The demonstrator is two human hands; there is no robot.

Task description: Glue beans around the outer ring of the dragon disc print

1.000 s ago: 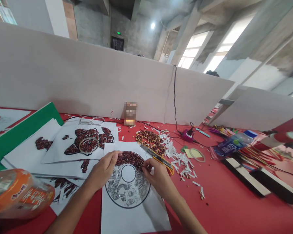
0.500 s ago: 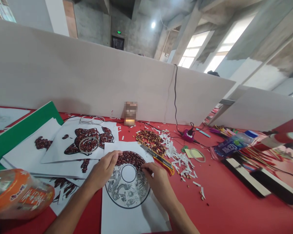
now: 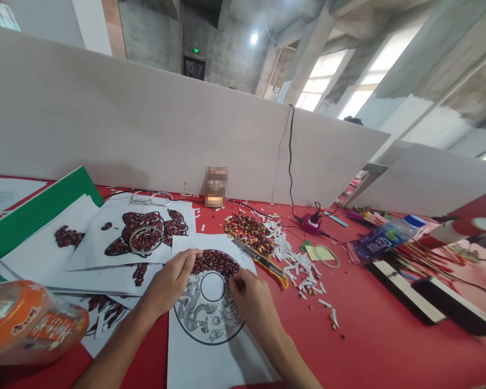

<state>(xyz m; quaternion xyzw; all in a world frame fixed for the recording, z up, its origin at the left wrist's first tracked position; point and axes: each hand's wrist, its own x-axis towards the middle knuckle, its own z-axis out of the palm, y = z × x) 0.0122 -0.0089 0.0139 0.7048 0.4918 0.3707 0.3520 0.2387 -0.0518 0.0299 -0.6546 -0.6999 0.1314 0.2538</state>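
Observation:
A white paper sheet (image 3: 194,362) bears a printed ring with dragon drawings (image 3: 198,313) around a blank centre circle. Dark red beans (image 3: 216,263) cover the ring's upper arc in close rows. My left hand (image 3: 174,283) rests at the ring's upper left, its fingers closed together and the tips touching the edge of the beans; anything in them is hidden. At the right end of the bean rows, my right hand (image 3: 251,297) is closed in a pinch over the drawing. What its fingertips hold is too small to make out.
Behind the sheet lie loose beans and kernels (image 3: 251,232), white paper strips (image 3: 283,248) and a yellow utility knife (image 3: 267,263). Left are bean-covered pictures (image 3: 141,232) and an orange-labelled jar (image 3: 36,324). A bottle (image 3: 389,235) and black-and-white bars (image 3: 405,292) lie right.
My right hand has moved slightly left along the ring, its fingertips now nearer the centre circle. My left hand stays at the upper left. The whole view has shifted slightly.

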